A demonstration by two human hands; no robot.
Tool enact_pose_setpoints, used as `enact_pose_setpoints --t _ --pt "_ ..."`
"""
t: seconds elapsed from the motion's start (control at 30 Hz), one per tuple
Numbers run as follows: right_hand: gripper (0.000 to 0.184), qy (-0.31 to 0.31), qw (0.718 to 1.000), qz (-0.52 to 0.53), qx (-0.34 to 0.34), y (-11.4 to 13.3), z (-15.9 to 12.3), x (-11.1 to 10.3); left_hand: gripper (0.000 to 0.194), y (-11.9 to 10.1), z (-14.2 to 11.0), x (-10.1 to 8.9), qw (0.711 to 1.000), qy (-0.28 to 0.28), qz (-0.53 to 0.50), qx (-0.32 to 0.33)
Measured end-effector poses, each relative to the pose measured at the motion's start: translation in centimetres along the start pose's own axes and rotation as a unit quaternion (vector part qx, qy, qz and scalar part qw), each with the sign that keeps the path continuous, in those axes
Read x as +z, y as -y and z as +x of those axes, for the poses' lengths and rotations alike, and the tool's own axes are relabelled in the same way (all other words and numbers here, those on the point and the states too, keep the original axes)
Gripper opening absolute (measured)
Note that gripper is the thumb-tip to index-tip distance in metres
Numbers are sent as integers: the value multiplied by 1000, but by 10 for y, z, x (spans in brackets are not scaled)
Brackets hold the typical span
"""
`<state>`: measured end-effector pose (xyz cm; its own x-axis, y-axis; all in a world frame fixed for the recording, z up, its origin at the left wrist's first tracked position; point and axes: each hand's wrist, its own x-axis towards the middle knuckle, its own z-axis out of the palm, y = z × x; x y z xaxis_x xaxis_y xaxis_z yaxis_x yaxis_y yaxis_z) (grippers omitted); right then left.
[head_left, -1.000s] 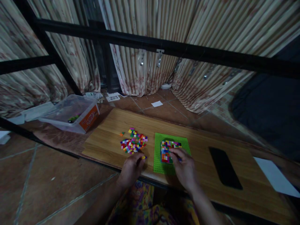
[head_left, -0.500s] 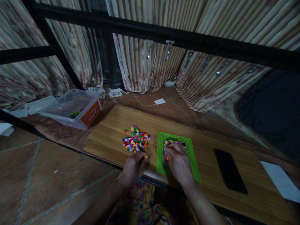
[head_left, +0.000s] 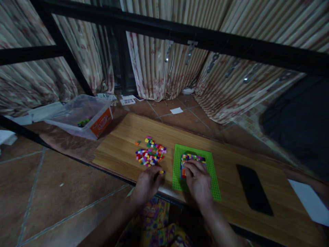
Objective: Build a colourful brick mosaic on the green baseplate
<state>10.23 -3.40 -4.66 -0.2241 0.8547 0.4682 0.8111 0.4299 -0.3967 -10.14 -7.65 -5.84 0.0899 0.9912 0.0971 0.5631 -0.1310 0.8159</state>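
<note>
My left hand (head_left: 147, 183) is closed at the board's front edge, pinching a small yellow toy brick (head_left: 161, 172) with a dark end. Just beyond it lies a heap of loose coloured bricks (head_left: 149, 156). Over the green baseplate (head_left: 213, 171) my right hand (head_left: 198, 176) is bent down with thumb and fingertips together. It covers part of a block of multicoloured bricks (head_left: 183, 164) built on the plate. Whether a brick is between the right fingertips is hidden.
A clear plastic tub (head_left: 77, 118) with an orange label stands left of the wooden board (head_left: 123, 137). A flat black object like a phone (head_left: 254, 188) lies to the right, near a white sheet (head_left: 309, 200). A dark metal bar (head_left: 159, 27) crosses above.
The view has shifted slightly. My right hand's fingers have moved a little over the built bricks. My left hand still holds the yellow brick in the same place.
</note>
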Motion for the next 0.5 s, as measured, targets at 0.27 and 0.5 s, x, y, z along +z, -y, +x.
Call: enact_pose_setpoints --t 0.27,0.5 --pt "28 -7 999 -33 -18 2 -10 3 19 0 0 0 1000 -11 2 -1" --pt "30 -7 1000 -18 -6 -2 -14 5 23 -3 2 -2 998 -9 -57 -26"
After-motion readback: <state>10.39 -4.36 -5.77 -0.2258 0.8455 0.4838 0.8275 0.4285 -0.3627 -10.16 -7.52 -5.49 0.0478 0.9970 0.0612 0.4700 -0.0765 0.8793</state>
